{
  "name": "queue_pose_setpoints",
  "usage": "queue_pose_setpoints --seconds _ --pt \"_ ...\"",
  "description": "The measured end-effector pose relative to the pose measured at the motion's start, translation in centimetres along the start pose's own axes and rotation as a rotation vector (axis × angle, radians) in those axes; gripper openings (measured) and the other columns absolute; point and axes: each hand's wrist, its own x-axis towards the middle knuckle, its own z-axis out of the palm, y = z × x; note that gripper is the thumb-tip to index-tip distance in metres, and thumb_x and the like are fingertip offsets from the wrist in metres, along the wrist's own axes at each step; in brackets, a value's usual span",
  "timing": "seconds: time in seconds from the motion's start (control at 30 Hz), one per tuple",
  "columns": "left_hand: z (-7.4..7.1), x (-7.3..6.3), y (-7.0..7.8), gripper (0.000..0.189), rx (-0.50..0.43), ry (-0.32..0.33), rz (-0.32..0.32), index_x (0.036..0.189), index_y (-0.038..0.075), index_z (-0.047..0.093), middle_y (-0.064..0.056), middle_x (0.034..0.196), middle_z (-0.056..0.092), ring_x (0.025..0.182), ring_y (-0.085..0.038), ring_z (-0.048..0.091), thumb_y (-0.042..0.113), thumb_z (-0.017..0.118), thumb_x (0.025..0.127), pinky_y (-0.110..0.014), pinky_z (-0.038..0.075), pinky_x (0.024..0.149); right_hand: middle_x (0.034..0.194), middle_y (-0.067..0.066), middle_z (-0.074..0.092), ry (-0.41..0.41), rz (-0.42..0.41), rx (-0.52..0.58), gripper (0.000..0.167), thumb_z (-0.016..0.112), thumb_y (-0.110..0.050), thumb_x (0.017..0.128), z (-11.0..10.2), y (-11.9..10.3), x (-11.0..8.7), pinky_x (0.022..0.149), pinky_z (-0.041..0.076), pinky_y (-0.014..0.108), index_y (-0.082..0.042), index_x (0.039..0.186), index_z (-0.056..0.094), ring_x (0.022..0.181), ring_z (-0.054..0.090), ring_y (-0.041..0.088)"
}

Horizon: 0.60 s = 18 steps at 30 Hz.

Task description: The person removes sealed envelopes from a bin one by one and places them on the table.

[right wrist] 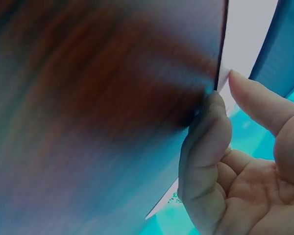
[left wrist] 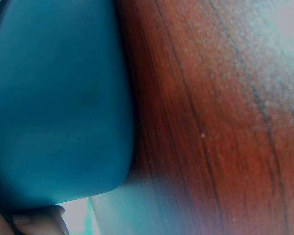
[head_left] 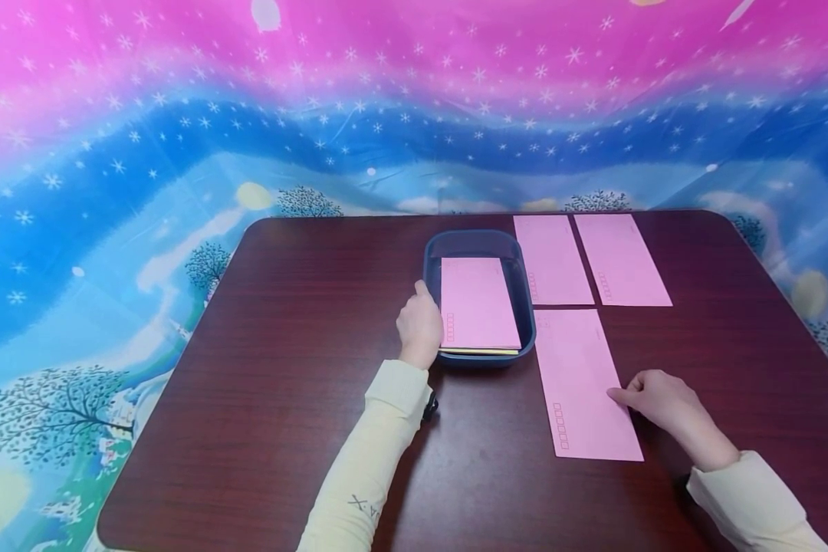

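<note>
My left hand [head_left: 419, 326] grips the left rim of a dark blue plastic bin [head_left: 528, 322]. In the left wrist view the bin's outer wall [left wrist: 59, 98] fills the left side, with curled fingers [left wrist: 41, 220] at its rim. Inside the bin lies a pink envelope [head_left: 479, 299], and a yellow edge shows beneath it. On the right, my right hand [head_left: 669, 402] pinches the right edge of another pink envelope [head_left: 586, 383], which lies lengthwise on the table. The right wrist view has the thumb [right wrist: 259, 100] and a bent finger meeting at that envelope's edge.
Two more pink envelopes [head_left: 553, 257] [head_left: 623, 257] lie side by side at the back, right of the bin. Everything rests on a dark reddish-brown wooden table [head_left: 269, 368] with rounded corners. A printed winter-scene cloth [head_left: 386, 100] hangs behind the table.
</note>
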Motion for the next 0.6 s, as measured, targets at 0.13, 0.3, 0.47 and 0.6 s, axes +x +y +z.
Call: queue_pose_setpoints --seconds 0.13,0.3,0.47,0.6 --pt "0.0 0.0 0.0 0.036 -0.004 0.004 0.001 0.134 0.002 0.043 -0.016 0.096 0.07 0.084 -0.029 0.07 0.012 0.042 0.1 -0.04 0.057 0.071 0.064 0.0 0.054 0.006 -0.002 -0.011 0.034 0.064 -0.035 0.086 0.0 0.0 0.0 0.058 0.036 0.03 -0.007 0.068 0.06 0.062 0.048 0.017" --pt "0.0 0.0 0.0 0.035 0.001 0.013 0.005 0.134 0.001 0.043 -0.016 0.096 0.07 0.084 -0.029 0.07 0.012 0.042 0.1 -0.04 0.057 0.071 0.066 0.003 0.057 -0.003 0.005 -0.008 0.038 0.061 -0.038 0.088 -0.1 -0.1 0.0 0.059 0.037 0.031 -0.004 0.071 0.062 0.064 0.05 0.02" --pt "0.1 -0.1 0.0 0.035 0.003 0.013 0.006 0.133 0.002 0.044 -0.016 0.096 0.07 0.084 -0.029 0.07 0.012 0.042 0.1 -0.041 0.057 0.07 0.063 0.003 0.056 0.003 0.0 0.003 0.041 0.052 -0.037 0.094 -0.5 -0.8 -0.2 0.057 0.036 0.031 -0.004 0.072 0.062 0.063 0.049 0.02" --pt "0.1 -0.1 0.0 0.036 0.007 0.012 0.001 0.134 0.002 0.043 -0.015 0.096 0.07 0.083 -0.028 0.07 0.013 0.043 0.1 -0.04 0.057 0.069 0.055 -0.003 0.045 0.081 -0.042 0.034 0.041 0.048 -0.032 0.095 -1.0 -2.5 -0.1 0.054 0.031 0.029 -0.009 0.062 0.053 0.056 0.042 0.016"
